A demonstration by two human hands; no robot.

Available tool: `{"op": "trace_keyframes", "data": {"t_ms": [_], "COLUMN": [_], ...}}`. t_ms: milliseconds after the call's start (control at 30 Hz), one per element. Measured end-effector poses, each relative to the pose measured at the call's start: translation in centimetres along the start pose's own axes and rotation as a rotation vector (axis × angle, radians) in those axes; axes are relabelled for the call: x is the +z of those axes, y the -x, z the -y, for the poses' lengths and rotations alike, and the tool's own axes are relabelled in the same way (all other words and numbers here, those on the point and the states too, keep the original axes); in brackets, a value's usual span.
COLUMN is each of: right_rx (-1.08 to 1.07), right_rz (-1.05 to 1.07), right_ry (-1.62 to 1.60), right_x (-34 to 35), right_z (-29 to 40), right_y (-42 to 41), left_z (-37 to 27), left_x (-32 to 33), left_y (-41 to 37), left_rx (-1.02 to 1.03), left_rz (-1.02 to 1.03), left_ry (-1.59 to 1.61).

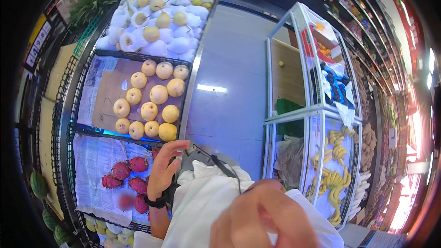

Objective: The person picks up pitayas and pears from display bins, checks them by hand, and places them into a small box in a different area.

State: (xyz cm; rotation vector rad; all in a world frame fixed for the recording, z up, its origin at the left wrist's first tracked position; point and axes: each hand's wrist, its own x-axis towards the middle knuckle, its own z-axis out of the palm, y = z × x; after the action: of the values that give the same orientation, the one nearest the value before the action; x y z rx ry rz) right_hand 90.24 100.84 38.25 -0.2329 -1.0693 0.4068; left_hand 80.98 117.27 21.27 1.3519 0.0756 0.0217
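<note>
My left hand [166, 169], with a black band on its wrist, is raised beside the near right corner of the black crate of round yellow-brown pears [159, 94]. Its fingers are bent and apart from the thumb, and I see nothing held in it. Whether it touches the crate edge I cannot tell. Red dragon fruits [139, 164] lie on newspaper [93, 175] left of this hand, some partly hidden by it. Large and blurred, my right hand [265, 213] is close to the camera in front of my white shirt [200, 206], fingers curled; its grip is unclear.
Pears in white foam nets [175, 38] fill the far crate. A tiled aisle [227, 110] separates the crates from a white-framed rack [311, 110] with bananas [332, 181]. Watermelons [39, 185] sit at far left. Stocked shelves [361, 13] line the right.
</note>
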Motion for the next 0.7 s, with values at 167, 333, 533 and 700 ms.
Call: {"op": "trace_keyframes", "data": {"t_ms": [167,333,533,700], "right_rx": [0.629,0.849,1.122,1.052], "right_rz": [0.309,0.438,0.246,0.251], "right_ry": [0.746,1.339,1.272,0.954], "right_x": [-6.7,-18.5,-24.9,-25.6], "right_z": [-3.5,-3.1,0.1,0.6], "right_y": [4.1,11.1,10.3,5.4], "left_z": [0.4,-1.0,-3.7,-3.2], "left_x": [1.1,1.4,3.0,5.4], "left_y": [-4.2,-7.4,-12.3,-16.0], "left_rx": [0.060,0.117,0.280,0.450], "left_rz": [0.026,-0.248,-0.377,-0.414], "left_ry": [0.887,1.226,1.361,1.285]}}
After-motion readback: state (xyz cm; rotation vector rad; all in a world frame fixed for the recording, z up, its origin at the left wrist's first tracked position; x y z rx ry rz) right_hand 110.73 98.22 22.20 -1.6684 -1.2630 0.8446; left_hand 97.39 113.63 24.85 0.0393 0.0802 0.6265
